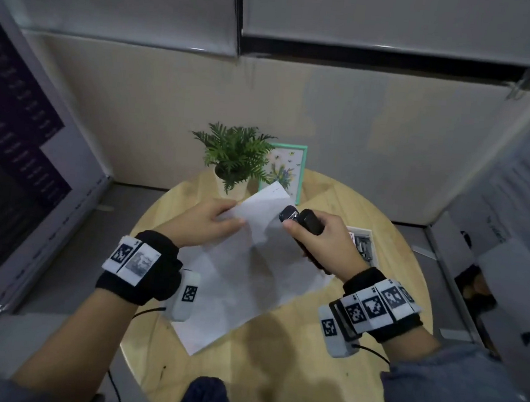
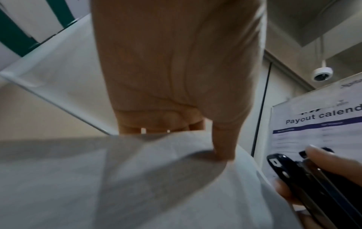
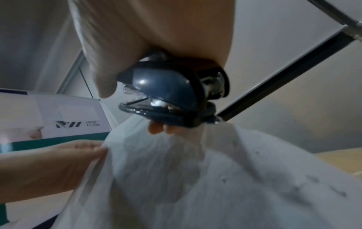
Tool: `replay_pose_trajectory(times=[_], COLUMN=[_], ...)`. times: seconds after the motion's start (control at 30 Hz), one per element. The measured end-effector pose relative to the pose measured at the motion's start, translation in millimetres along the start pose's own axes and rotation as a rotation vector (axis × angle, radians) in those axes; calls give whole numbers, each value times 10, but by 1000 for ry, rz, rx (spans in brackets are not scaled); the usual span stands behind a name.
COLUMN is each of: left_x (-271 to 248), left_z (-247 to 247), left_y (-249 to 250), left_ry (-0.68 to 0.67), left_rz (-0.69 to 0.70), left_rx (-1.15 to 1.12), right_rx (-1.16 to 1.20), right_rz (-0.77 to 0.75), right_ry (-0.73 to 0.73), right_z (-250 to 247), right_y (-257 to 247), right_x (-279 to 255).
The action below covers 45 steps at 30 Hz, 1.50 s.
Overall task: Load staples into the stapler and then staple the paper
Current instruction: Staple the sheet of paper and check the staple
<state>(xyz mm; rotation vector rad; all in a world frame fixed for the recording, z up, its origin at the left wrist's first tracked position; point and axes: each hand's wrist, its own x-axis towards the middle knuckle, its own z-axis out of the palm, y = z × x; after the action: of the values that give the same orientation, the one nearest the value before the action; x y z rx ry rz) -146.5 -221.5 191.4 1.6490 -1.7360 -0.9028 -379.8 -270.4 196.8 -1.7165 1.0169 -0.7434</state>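
White paper (image 1: 245,269) lies on the round wooden table (image 1: 357,337), its far corner lifted. My left hand (image 1: 210,225) pinches that raised corner between thumb and fingers; the left wrist view shows the thumb pressing into the paper (image 2: 137,178). My right hand (image 1: 321,238) grips a dark blue-black stapler (image 1: 303,223), nose pointed left at the paper's raised edge. In the right wrist view the stapler (image 3: 168,96) hangs just above the paper (image 3: 195,178), its mouth slightly agape. The stapler (image 2: 305,182) also shows at the left wrist view's right edge.
A potted fern (image 1: 234,156) and a green-framed picture (image 1: 287,167) stand at the table's far side. A small box (image 1: 362,244) lies right of my right hand. Grey partition walls surround the table; a printed calendar sheet (image 2: 317,124) hangs on the right wall.
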Motion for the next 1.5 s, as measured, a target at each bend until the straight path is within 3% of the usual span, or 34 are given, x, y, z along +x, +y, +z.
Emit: replay_pose_trajectory(times=[0.17,0.3,0.47,0.63,0.8,1.0,1.5], left_x=[5,2,-21,-18,-33,-67,-21], left_z=[123,171,95,57,84,100,143], left_y=[502,604,647,727,769,815,831], left_ry=[219,275,246,150,103,116,68], left_rz=[96,114,164,188,173,163,105], left_rx=[89,130,58,85,115,265,273], right_rx=[62,115,87,-414,-464,-465,-544], right_rz=[-8,7,-28,-126,-126,-145,-140], right_ry=[83,-10,18,-9,-96,-84,-42], right_z=[16,-77,-450,-588,-450,-321,-210], right_y=[-32,-12,-99,-21,-41,-92,-73], right_x=[-131,-242,-306,-183,-145,-145,-106])
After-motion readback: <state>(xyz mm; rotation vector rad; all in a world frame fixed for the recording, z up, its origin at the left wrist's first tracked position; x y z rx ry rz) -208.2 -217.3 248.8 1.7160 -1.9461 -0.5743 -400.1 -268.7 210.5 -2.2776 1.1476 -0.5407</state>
